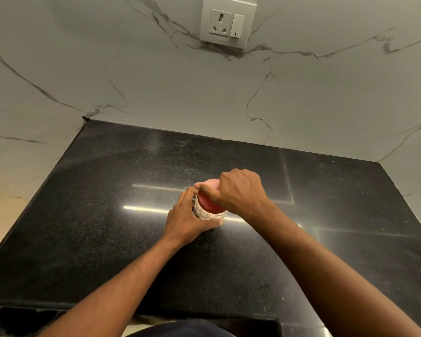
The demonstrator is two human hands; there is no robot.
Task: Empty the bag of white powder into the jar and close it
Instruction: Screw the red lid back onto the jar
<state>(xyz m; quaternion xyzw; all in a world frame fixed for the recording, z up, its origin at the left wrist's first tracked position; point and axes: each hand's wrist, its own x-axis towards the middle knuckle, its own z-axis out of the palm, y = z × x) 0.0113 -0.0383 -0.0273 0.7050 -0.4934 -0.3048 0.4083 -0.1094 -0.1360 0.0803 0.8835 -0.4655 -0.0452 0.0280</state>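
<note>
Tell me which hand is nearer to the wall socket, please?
Right. The right hand grips the red lid from above, further back on the counter, so it lies closer to the socket. The left hand holds the jar's side, lower and nearer the person.

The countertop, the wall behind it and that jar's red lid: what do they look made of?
Countertop: polished black granite, probably, speckled and mirroring light strips. Wall: marble-look slab or tile, pale with grey veins, satin. Lid: likely smooth plastic, matte red. Jar: textured, clear glass or plastic; I cannot tell which.
</note>
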